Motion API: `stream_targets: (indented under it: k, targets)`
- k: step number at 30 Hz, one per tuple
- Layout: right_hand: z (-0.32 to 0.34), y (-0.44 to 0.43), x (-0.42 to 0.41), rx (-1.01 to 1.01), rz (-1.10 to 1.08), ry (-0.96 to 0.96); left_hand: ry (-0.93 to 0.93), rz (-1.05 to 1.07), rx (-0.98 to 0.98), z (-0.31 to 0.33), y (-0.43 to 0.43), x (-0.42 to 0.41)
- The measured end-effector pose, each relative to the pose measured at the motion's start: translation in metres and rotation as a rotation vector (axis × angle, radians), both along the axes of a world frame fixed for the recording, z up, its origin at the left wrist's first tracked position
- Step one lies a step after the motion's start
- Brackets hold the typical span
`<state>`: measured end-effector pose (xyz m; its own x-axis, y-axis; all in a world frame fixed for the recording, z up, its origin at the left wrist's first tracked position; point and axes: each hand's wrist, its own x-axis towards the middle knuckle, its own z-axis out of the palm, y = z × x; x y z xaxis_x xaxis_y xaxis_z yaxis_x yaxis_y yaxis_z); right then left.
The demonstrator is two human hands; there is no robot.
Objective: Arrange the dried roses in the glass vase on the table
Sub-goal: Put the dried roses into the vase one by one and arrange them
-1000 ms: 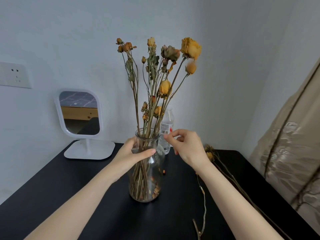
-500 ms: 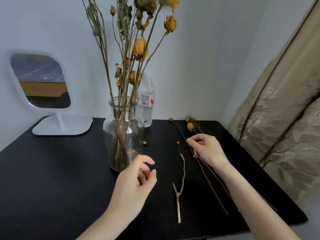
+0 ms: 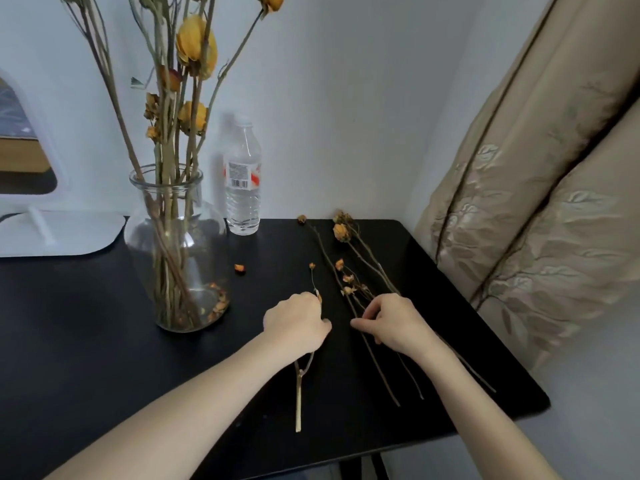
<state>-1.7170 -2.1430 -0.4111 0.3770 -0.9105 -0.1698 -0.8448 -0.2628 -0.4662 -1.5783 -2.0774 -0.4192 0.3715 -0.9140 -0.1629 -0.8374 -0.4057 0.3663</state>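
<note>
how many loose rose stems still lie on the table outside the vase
About 4: a short forked stem under the left hand, and about three long stems under the right hand; overlaps may hide more.

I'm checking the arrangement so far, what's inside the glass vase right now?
Inside the glass vase stand several dried rose stems, their yellow blooms rising above the rim. Loose orange petal bits lie at the bottom. No water is evident, though the glass makes that hard to judge.

One glass vase (image 3: 175,251), one water bottle (image 3: 242,178), one mirror (image 3: 52,223), two hands, roughly four loose rose stems (image 3: 367,327) on one table (image 3: 86,341)
</note>
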Motion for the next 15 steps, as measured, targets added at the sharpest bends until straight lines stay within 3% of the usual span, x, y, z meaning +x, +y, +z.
stream_targets:
  k: [9, 15]
  targets:
    - [0.001, -0.002, 0.013, 0.009, -0.029, 0.055, 0.001, 0.059, -0.005, 0.003, -0.002, 0.002]
    - [0.006, 0.0, 0.013, 0.008, -0.058, -0.087, 0.104, 0.059, -0.121, 0.004, 0.007, 0.018]
